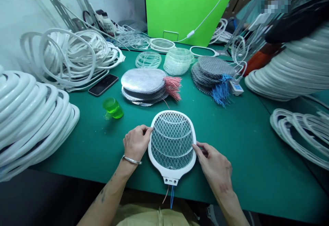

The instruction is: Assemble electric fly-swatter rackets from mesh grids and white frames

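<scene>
Between my hands is a white mosquito swatter head (172, 140), its frame filled with metal mesh under curved white ribs. A red wire and a blue wire hang from its neck, over the table's front edge. My left hand (137, 143) pinches the frame's left rim, thumb on top. On the opposite rim, my right hand (214, 164) grips with its thumb on the frame and its fingers partly hidden at the side. Just beyond lies a stack of silver mesh sheets (144, 85) with red wires. Grey mesh sheets (213, 70) with blue wires are farther right.
Stacked white frames (33, 116) rise at the left, with more white frames (295, 71) at the right. A green cup (113, 108) and a phone (103, 84) lie left of centre on the green table (246, 140). Clear rings (178, 61) sit before a bright green board (185, 10).
</scene>
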The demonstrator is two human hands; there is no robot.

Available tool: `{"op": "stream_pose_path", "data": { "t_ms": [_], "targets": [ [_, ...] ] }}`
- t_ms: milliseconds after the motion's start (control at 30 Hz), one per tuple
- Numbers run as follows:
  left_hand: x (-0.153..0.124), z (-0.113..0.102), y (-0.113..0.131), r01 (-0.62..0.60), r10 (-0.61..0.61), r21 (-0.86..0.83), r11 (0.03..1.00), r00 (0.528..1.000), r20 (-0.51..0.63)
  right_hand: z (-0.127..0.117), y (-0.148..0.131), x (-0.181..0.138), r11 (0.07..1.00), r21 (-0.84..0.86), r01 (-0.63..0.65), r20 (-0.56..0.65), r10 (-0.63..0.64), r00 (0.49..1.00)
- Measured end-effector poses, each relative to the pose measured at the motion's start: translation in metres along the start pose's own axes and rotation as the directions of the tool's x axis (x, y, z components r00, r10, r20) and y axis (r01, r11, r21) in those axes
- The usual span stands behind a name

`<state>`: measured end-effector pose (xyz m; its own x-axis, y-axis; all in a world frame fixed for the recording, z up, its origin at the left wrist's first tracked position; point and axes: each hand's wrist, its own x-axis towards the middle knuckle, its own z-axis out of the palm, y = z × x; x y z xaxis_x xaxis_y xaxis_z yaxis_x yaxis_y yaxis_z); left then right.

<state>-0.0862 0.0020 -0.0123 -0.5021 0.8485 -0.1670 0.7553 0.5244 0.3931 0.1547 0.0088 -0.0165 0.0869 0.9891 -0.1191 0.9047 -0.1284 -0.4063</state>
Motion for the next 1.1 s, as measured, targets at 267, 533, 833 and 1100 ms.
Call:
{"op": "stream_pose_path", "data": {
  "t_ms": [267,533,833,1100],
  "targets": [
    [-0.003,0.002,-0.002,-0.014,0.014,-0.004,1.000,1.000,-0.001,-0.004,0.003,-0.003,0.988,0.113,-0.105,0.061,0.099,0.993],
    [-0.009,0.007,0.001,-0.027,0.029,0.048,0.998,0.999,-0.039,0.010,-0.002,-0.013,0.992,0.106,-0.069,-0.096,0.079,0.992],
    [-0.009,0.005,-0.003,-0.027,0.027,-0.020,0.999,1.000,-0.004,0.002,0.003,-0.009,0.974,0.157,-0.161,0.056,0.154,0.987],
    [-0.015,0.010,-0.002,-0.008,0.010,0.044,0.999,0.999,-0.047,0.011,-0.004,-0.020,0.997,-0.032,-0.075,-0.033,0.074,0.997]
  ]
}}
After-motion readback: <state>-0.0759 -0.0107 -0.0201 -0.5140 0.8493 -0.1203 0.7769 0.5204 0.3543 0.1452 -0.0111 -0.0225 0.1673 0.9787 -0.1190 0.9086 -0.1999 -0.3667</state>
